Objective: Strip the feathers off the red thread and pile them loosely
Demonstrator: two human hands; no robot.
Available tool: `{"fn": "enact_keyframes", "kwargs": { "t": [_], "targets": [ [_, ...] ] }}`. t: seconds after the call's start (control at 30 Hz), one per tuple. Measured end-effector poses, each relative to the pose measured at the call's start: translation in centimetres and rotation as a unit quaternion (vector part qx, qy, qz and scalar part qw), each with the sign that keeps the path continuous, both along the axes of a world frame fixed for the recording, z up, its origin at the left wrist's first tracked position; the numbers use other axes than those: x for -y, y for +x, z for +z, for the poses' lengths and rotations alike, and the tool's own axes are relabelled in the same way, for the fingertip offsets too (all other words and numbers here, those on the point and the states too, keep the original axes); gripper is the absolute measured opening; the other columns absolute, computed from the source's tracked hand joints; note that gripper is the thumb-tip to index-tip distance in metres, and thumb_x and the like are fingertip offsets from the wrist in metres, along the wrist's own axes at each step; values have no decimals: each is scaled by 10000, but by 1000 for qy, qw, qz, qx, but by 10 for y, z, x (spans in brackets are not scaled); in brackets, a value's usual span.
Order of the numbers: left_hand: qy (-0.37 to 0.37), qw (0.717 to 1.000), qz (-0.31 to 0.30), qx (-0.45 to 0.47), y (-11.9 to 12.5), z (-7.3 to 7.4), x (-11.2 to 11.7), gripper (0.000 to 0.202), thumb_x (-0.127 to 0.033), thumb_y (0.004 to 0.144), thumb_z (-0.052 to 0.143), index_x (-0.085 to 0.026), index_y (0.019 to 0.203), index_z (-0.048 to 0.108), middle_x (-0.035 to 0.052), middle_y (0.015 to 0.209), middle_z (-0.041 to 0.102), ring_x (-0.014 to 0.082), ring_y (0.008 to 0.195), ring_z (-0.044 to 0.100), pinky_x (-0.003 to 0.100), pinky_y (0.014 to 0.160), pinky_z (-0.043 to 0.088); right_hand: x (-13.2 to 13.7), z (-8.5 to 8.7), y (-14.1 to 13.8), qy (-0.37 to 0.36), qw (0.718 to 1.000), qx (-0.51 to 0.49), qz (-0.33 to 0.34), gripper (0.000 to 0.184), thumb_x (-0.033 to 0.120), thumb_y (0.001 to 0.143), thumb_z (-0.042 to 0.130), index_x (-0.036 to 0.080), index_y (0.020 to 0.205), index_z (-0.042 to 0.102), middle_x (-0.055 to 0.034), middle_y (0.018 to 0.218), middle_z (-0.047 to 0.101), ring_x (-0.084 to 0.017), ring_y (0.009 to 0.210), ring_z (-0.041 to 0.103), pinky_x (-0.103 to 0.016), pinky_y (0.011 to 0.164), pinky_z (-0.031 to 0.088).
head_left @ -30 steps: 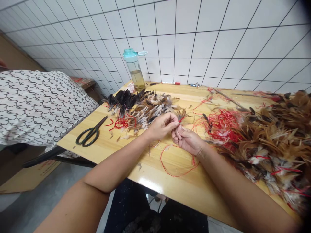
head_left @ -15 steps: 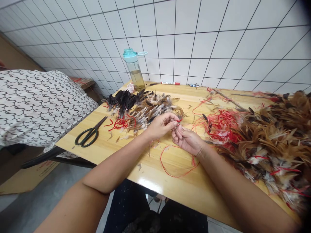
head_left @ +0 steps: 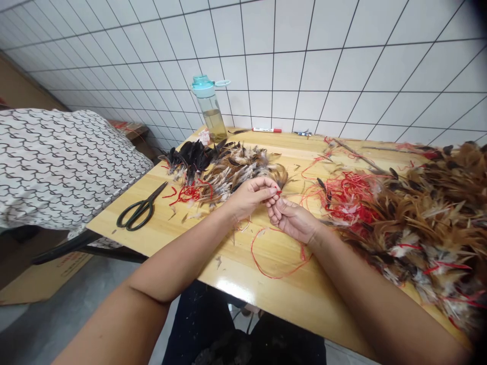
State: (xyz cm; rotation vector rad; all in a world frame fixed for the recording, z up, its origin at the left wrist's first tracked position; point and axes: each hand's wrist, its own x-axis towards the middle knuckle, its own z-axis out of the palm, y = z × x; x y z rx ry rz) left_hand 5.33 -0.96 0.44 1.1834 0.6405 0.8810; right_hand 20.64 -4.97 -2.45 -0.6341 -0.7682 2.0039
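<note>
My left hand (head_left: pixel 251 195) and my right hand (head_left: pixel 291 219) meet over the middle of the wooden table (head_left: pixel 182 228), fingertips touching. Both are curled in a pinch on a thin red string (head_left: pixel 272 268) whose loose loop trails on the tabletop below them. A small red bit shows between the fingertips. Just behind my left hand lies a pile of dark and brown feathers (head_left: pixel 224 165) with red string mixed in. A large heap of brown feathers (head_left: pixel 429 218) tangled with red string fills the right side, next to my right forearm.
Black scissors (head_left: pixel 140 208) lie near the table's left edge. A water bottle with a teal lid (head_left: pixel 210 109) stands at the back by the tiled wall, with a red-capped marker (head_left: pixel 267 130) beside it. A patterned cloth (head_left: pixel 57 167) covers something to the left.
My hands have stayed together over the same spot, with only small finger movements on the red string. Nothing else has moved.
</note>
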Motion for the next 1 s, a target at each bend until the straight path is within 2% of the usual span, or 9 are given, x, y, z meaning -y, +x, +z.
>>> {"fn": "enact_keyframes", "kwargs": {
  "t": [0.1, 0.23, 0.33, 0.47, 0.63, 0.77, 0.87, 0.93, 1.0],
  "targets": [
    [-25, 999, -23, 17, -1, 3, 1, 309, -312, 704, 794, -115, 848, 605, -13, 667, 628, 54, 558, 569, 177, 558, 480, 0, 0, 0, -16, 1000, 0, -5, 265, 336, 693, 818, 169, 755, 621, 38, 603, 512, -74, 657, 502, -167, 594, 397],
    [-13, 999, -49, 10, -2, 7, 1, 317, -302, 685, 806, -115, 833, 597, -1, 666, 640, 82, 566, 604, 207, 570, 500, 0, 3, 0, -33, 999, 8, -18, 180, 262, 743, 766, 159, 747, 618, 31, 621, 525, -72, 643, 498, -174, 585, 400],
    [14, 999, -47, -16, 0, 7, 3, 302, -291, 696, 794, -111, 815, 583, 12, 660, 652, 95, 555, 619, 220, 572, 500, 1, 5, -1, -52, 998, 12, -31, 136, 204, 794, 692, 166, 715, 588, 21, 657, 543, -74, 634, 496, -186, 571, 399],
    [30, 998, -40, -32, 3, 3, 3, 269, -277, 735, 749, -126, 822, 544, 20, 641, 665, 109, 528, 624, 228, 546, 494, 1, 7, -2, -60, 997, 13, -36, 181, 199, 829, 643, 174, 685, 537, 32, 618, 492, -74, 615, 485, -187, 567, 395],
    [80, 995, -10, -53, 2, -1, -2, 181, -209, 745, 686, -138, 809, 532, -1, 647, 645, 96, 560, 612, 229, 588, 486, 1, 6, -2, -62, 997, 22, -40, 177, 241, 806, 681, 176, 734, 534, 25, 688, 544, -61, 572, 456, -202, 549, 383],
    [126, 983, 62, -118, -3, -1, -8, 111, -135, 712, 652, -135, 791, 574, -20, 708, 608, 64, 646, 577, 203, 661, 445, -1, 4, -2, -49, 991, 67, -104, 242, 289, 727, 751, 187, 759, 534, 35, 681, 554, -56, 549, 441, -202, 524, 344],
    [124, 979, 34, -159, -6, -2, -11, 117, -143, 704, 656, -131, 786, 574, -8, 725, 611, 73, 674, 566, 212, 676, 428, -5, 1, 0, 21, 969, 157, -189, 277, 329, 699, 753, 199, 714, 508, 46, 641, 541, -62, 526, 412, -213, 511, 314],
    [106, 978, -3, -179, -6, -4, -12, 128, -160, 708, 661, -128, 785, 565, 3, 718, 619, 84, 679, 571, 222, 685, 428, -8, -1, 3, 84, 938, 232, -244, 250, 337, 711, 722, 208, 701, 509, 49, 626, 529, -73, 522, 403, -228, 518, 320],
    [101, 977, -23, -189, -6, -6, -12, 135, -172, 716, 664, -127, 792, 562, 8, 715, 622, 87, 679, 573, 223, 686, 427, -11, -3, 6, 140, 906, 294, -270, 176, 322, 726, 683, 214, 719, 545, 42, 639, 533, -92, 543, 423, -247, 539, 347]
  ]
}}
